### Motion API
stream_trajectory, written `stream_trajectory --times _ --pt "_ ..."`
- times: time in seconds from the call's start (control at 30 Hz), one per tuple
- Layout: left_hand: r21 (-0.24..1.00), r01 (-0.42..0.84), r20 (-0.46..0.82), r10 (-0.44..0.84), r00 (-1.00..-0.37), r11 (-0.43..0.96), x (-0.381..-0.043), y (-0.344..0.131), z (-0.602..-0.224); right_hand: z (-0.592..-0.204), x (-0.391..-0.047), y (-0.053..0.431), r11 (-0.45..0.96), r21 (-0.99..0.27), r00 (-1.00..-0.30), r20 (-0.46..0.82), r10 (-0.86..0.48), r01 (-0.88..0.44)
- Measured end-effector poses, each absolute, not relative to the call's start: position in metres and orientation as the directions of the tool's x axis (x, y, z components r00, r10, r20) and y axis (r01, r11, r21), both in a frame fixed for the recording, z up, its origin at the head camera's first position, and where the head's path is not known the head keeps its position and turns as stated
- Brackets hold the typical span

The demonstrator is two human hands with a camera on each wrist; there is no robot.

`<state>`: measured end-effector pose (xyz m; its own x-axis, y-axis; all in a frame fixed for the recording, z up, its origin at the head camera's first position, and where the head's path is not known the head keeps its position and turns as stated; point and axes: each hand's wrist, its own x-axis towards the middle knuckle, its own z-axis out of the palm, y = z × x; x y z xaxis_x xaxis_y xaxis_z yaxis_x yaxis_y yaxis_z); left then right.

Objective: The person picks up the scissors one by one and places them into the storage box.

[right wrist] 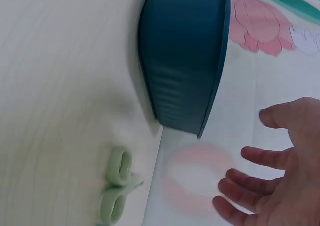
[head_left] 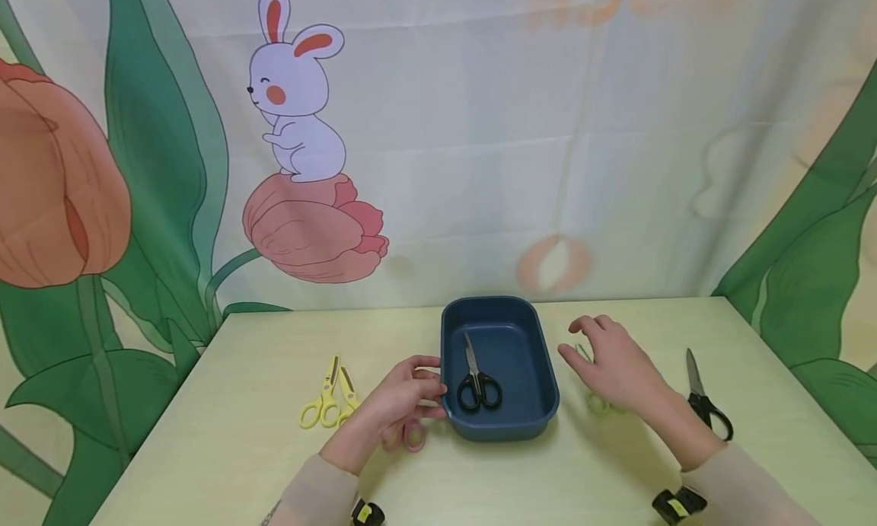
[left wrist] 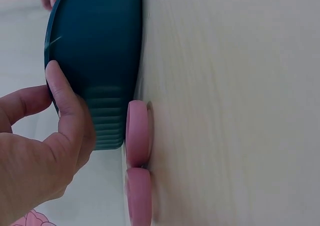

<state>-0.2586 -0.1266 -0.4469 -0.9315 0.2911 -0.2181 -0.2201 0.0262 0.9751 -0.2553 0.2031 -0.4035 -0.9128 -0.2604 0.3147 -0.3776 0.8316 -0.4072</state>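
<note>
A deep blue rectangular plastic box (head_left: 527, 358) stands mid-table with black-handled scissors (head_left: 477, 385) lying in it. My left hand (head_left: 407, 389) grips its left rim, the rim passing between the fingers in the left wrist view. Just below that hand are pink-handled scissors (left wrist: 138, 136), their blades hidden. Right of the box, my right hand (head_left: 617, 362) hovers with spread fingers, holding nothing. Beneath it lie light green scissors (right wrist: 117, 171), partly covered by the hand in the head view.
Yellow scissors (head_left: 329, 404) lie left of my left hand, blades apart. Another pair of black-handled scissors (head_left: 706, 404) rests at the right, beside my right forearm. A printed cloth with a rabbit (head_left: 298, 92) hangs behind the table's back edge.
</note>
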Motion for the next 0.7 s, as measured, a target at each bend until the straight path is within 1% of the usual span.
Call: stream_trajectory --times 0.3,0.5,0.7 --pt "0.975 -0.221 -0.217 0.299 -0.929 0.020 -0.259 -0.126 -0.446 -0.412 -0.254 0.236 0.884 -0.379 -0.959 0.170 -0.225 -0.275" --pt "0.973 -0.231 -0.227 0.300 -0.927 0.024 -0.260 -0.126 -0.447 -0.412 -0.251 0.261 0.898 -0.374 -0.972 0.109 -0.206 -0.233" --pt "0.972 -0.233 -0.228 0.304 -0.925 0.019 -0.260 -0.127 -0.445 -0.414 -0.249 0.286 0.927 -0.343 -0.987 0.004 -0.161 -0.153"
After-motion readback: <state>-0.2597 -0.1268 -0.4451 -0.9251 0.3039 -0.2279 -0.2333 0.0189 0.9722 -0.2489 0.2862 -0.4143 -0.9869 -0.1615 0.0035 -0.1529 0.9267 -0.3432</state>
